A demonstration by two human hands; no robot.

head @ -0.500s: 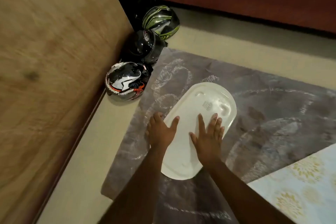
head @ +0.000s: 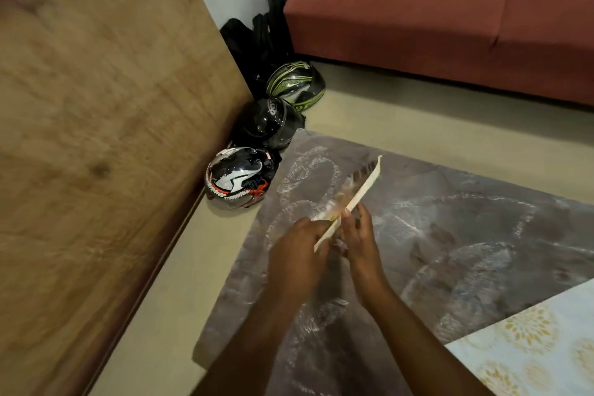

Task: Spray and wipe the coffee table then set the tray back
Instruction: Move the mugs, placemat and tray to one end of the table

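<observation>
Both hands clamp the tray's near end above the rug: left hand under its left face, right hand on the right. Tray stands on edge, long axis running away toward the helmets.

Tray now tilted on edge

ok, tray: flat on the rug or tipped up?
Tipped up on edge. The tray shows only its thin rim, slanting above the rug, held between the left hand and right hand.
</observation>
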